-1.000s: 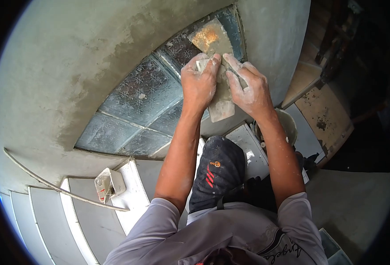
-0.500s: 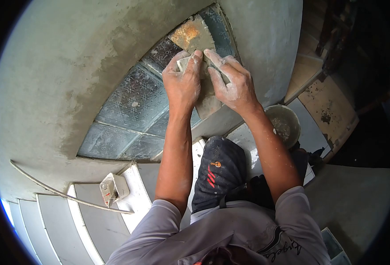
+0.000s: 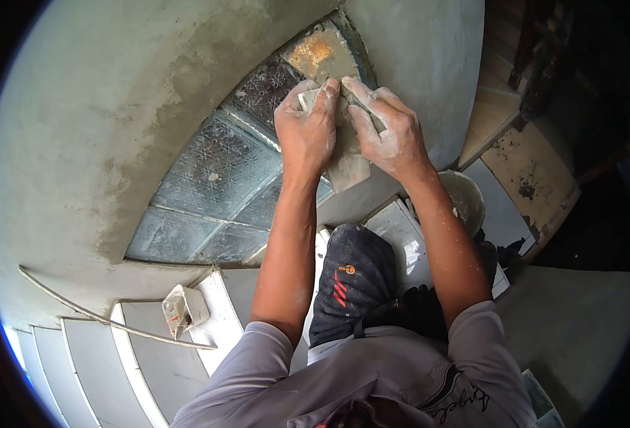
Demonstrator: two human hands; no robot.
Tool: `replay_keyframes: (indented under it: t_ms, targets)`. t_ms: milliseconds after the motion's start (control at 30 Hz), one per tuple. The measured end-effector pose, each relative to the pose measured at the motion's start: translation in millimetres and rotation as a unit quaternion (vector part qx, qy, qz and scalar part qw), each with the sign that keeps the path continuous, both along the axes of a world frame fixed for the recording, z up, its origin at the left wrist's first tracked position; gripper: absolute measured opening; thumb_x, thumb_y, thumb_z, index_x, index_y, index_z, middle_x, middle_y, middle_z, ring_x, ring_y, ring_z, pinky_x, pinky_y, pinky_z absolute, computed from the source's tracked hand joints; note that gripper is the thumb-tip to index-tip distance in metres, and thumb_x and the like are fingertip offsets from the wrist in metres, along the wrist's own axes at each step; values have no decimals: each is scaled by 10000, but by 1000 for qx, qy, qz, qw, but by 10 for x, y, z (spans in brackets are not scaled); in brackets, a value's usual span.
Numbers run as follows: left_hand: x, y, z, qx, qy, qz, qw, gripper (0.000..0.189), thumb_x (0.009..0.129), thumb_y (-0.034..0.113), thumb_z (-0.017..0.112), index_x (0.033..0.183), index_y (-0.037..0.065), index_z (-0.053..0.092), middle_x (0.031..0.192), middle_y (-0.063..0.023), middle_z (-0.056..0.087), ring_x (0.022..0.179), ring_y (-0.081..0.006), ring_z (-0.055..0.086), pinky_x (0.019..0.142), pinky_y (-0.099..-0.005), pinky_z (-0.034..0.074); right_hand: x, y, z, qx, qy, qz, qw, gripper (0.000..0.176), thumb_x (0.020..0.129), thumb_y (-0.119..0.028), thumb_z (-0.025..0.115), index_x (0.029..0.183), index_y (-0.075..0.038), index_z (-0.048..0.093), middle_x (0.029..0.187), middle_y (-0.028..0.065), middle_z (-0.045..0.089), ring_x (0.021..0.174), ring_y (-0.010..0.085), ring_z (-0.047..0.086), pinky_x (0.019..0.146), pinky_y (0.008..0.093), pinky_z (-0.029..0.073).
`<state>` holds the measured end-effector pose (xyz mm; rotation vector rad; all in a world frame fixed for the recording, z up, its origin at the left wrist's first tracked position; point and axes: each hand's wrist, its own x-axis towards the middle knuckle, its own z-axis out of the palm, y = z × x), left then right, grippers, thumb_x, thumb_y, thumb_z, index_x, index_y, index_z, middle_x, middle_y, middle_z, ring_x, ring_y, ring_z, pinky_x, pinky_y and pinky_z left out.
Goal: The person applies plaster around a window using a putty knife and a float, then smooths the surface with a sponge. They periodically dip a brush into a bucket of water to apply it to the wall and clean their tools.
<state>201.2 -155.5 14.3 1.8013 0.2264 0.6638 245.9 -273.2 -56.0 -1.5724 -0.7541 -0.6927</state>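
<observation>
1. Grips a trowel (image 3: 346,170) with both hands, high on the arched glass-block window (image 3: 219,167).
2. Curls the left hand (image 3: 306,132) over the middle of the blade, fingers closed tight on the tool, knuckles facing the camera.
3. Clamps the right hand (image 3: 392,135) on the same stretch from the other side, fingertips meeting those of the left. Shows both hands white with dust.
4. Holds the trowel flat against the window's right edge, just beside the grey plastered wall (image 3: 79,121). Shows a rusty patch on the blade above the fingers and a grey-smeared end below the palms.
5. Rests a knee (image 3: 351,274) in dark trousers on the tiled steps (image 3: 151,357) under the window, between the two forearms.
6. Has a bucket (image 3: 466,200) near the right forearm, partly hidden behind it, contents too unclear to tell.
7. Has a small smeared tub (image 3: 184,307) on a step to the left, well apart from the hands and just beside a thin curved strip (image 3: 101,314).
</observation>
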Motion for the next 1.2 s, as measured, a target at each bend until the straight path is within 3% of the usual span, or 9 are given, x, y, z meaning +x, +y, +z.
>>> replay_keyframes:
  t_ms: [667,833,933,1067,1200]
  targets:
    - [159,-101,-299,-3,7,-14,1000,252,949,190,692,781,8,651,660,23,579,616,-57,467,536,-273,395,142,-263,-130,-58,-6,-5,998,426,870,-47,673,1293,-99,662,880,151,639,756,367,636,681,415,532]
    - [171,-127,-205,-20,-19,-28,999,248,948,183,691,785,0,648,661,23,580,616,-56,464,538,-271,395,145,-265,-65,-62,-18,-12,998,440,863,-40,676,1299,-99,659,868,149,634,747,358,639,677,417,533]
    - [138,-75,-211,-2,33,-39,999,219,948,235,704,890,26,675,765,11,637,655,-59,531,591,-241,437,143,-249,-76,-57,-15,-20,998,440,861,-36,678,1296,-98,661,871,150,636,750,357,642,676,419,533]
    - [132,-111,-145,3,22,-22,1000,249,950,187,701,787,9,640,678,28,582,609,-53,461,530,-259,393,157,-220,-78,-42,-25,-16,999,434,863,-35,677,1292,-97,663,882,154,643,754,357,647,675,419,532]
    - [128,-116,-172,-18,21,-30,999,255,947,200,708,793,8,642,676,25,582,612,-54,465,533,-260,395,130,-238,-79,-51,-17,-20,998,433,864,-38,679,1293,-97,663,883,154,646,748,353,648,670,416,533]
